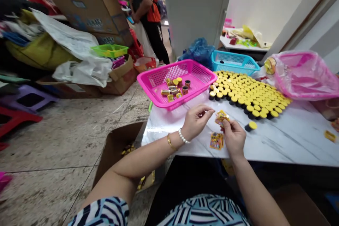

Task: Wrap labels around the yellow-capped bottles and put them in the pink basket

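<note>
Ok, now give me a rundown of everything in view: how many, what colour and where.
Table: one, white marbled, before the person.
Yellow-topped cylinders: too many to count, dark sides, clustered on the table; one stands apart.
Basket: one, pink, table's left end, cylinders inside.
Blue basket: one, behind the cluster.
Plastic bag: one, blue, behind the baskets.
Tub: one, pink, far right.
Printed pieces: count unclear, mostly yellow, between and below the hands.
Open carton: one, brown, on the floor.
Purple stool: one, left.
Cabinet: one, grey, background.
Co-worker: one, black and orange clothes, background.
Left hand: one, bare, above the table.
Right hand: one, bare, gripping printed pieces.
</note>
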A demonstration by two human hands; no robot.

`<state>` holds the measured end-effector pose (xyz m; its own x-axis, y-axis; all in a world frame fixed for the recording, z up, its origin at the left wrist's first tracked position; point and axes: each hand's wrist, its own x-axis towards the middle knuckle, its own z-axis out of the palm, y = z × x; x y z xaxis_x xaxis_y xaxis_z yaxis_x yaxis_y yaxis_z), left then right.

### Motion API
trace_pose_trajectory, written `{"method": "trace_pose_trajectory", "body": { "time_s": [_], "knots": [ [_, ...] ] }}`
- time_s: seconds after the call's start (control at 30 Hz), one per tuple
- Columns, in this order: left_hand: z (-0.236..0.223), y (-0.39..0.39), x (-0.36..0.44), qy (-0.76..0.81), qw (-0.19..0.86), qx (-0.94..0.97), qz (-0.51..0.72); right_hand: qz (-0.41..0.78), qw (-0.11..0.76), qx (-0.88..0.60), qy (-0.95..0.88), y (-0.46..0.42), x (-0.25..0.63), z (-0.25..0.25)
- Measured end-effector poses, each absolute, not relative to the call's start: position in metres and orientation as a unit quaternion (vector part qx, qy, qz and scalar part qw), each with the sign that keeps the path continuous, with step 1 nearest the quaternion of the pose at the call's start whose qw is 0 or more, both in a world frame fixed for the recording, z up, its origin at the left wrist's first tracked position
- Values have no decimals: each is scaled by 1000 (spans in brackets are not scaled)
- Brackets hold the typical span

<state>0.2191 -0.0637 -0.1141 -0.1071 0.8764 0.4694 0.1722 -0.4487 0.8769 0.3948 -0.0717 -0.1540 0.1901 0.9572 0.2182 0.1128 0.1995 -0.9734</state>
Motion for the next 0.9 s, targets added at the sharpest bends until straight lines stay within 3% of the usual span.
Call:
{"method": "trace_pose_trajectory", "body": {
  "time_s": [0.33, 0.5, 0.73, 0.9],
  "knots": [
    [-111, -66, 221, 443, 317, 615, 569, 308, 588, -517, -541, -75, 389, -144],
    [-105, -73, 223, 473, 319, 610, 549, 265, 544, -536, -588, -82, 392, -138],
    [-114, -65, 223, 509, 468, 531, 490, 222, 542, -516, -625, -66, 395, -171],
    [-121, -63, 224, 472, 556, 492, 476, 151, 542, -498, -660, -70, 418, -156]
  ]
}}
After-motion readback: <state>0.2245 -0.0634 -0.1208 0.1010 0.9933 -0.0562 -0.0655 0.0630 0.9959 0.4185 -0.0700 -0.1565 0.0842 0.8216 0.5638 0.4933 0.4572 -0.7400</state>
